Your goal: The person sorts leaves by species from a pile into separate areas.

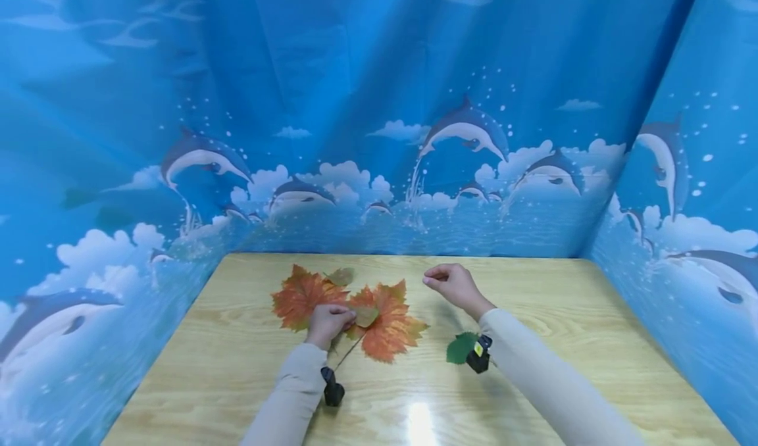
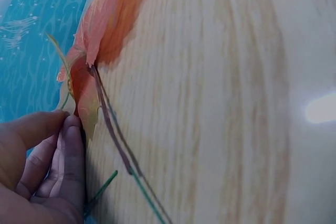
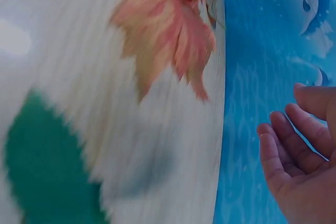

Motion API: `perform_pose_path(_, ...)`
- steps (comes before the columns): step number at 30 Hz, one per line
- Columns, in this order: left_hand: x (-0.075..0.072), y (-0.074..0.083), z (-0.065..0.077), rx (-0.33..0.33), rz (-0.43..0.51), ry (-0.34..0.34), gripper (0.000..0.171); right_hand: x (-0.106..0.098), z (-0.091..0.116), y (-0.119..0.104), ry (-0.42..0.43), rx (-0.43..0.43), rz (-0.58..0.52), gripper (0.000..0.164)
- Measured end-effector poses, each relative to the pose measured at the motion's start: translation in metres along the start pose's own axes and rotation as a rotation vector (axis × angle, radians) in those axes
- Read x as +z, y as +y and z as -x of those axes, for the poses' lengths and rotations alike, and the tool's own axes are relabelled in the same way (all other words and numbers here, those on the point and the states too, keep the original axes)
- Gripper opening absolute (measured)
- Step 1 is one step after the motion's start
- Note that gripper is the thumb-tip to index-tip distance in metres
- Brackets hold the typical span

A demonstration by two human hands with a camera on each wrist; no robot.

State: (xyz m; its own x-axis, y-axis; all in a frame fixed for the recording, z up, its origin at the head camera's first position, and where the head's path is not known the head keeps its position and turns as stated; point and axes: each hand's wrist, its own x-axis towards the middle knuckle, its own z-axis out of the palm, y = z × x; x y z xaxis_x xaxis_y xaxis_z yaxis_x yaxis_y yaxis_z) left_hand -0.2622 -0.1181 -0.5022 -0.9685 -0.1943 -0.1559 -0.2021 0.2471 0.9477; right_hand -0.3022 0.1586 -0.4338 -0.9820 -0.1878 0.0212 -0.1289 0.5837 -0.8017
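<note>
My left hand (image 1: pixel 329 325) pinches a small yellow-green leaf (image 1: pixel 366 315) between thumb and fingertips. In the left wrist view, this leaf (image 2: pixel 69 80) is seen nearly edge-on above the fingertips. Behind and beside it lie two large orange maple leaves, the left one (image 1: pixel 304 296) partly behind the hand and the right one (image 1: pixel 391 331) reaching out past the small leaf. My right hand (image 1: pixel 458 289) hovers to the right of the maple leaves. Its fingers (image 3: pixel 302 142) are loosely bent, with nothing between them and the thumb.
A green leaf (image 1: pixel 459 348) with a toothed edge lies on the wooden table (image 1: pixel 249 354) below the right wrist. Another yellow-green leaf (image 1: pixel 341 275) lies behind the left maple leaf. Thin brown stems (image 2: pixel 107 111) run toward the front. A blue dolphin curtain (image 1: pixel 355 104) hangs behind the table.
</note>
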Motion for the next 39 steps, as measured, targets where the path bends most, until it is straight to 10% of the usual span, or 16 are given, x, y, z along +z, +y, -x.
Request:
perform_pose_path(10, 0.002, -0.002, 0.001, 0.004, 0.015, -0.001, 0.013, 0.043, -0.037, -0.030, 0.007, -0.012, -0.094, 0.021)
perform_pose_path(39, -0.001, -0.008, 0.002, 0.069, 0.028, 0.002, 0.012, 0.109, -0.057, -0.043, -0.052, -0.078, -0.076, 0.026)
